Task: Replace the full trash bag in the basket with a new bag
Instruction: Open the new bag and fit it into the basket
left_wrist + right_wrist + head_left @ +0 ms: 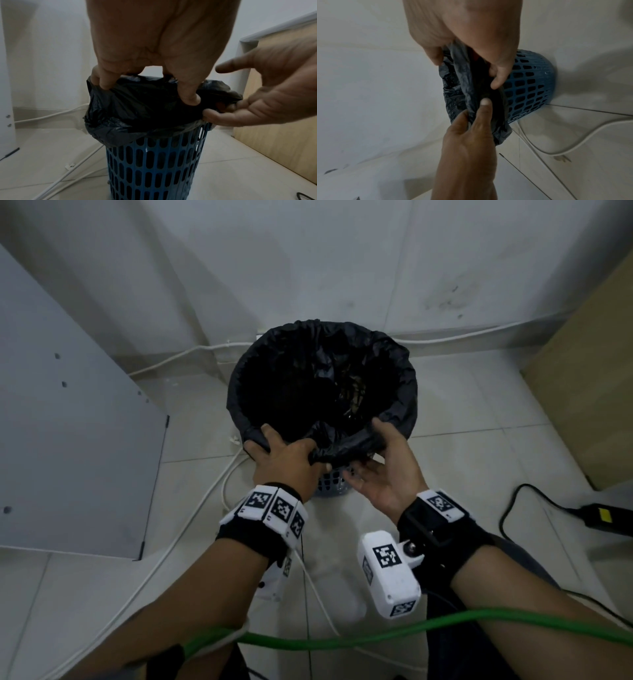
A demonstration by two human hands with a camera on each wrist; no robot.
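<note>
A black trash bag (404, 378) lines a blue slotted basket (154, 162) that stands on the tiled floor by the wall. The bag's mouth is open and its edge is folded over the basket's rim. My left hand (287, 453) grips the near edge of the bag (137, 108), fingers curled over the rim and thumb pressed on the plastic. My right hand (387, 460) holds the same edge just to the right, thumb on top and fingers tucked under the fold. In the right wrist view the bag (453, 88) bunches between both hands, in front of the basket (530, 83). The bag's contents are too dark to make out.
A grey cabinet panel (68, 422) stands at the left and a wooden panel (589, 392) at the right. White cables (171, 361) run along the wall and past the basket. A black power adapter (603, 517) lies at the right, and a green cable (376, 635) crosses near my arms.
</note>
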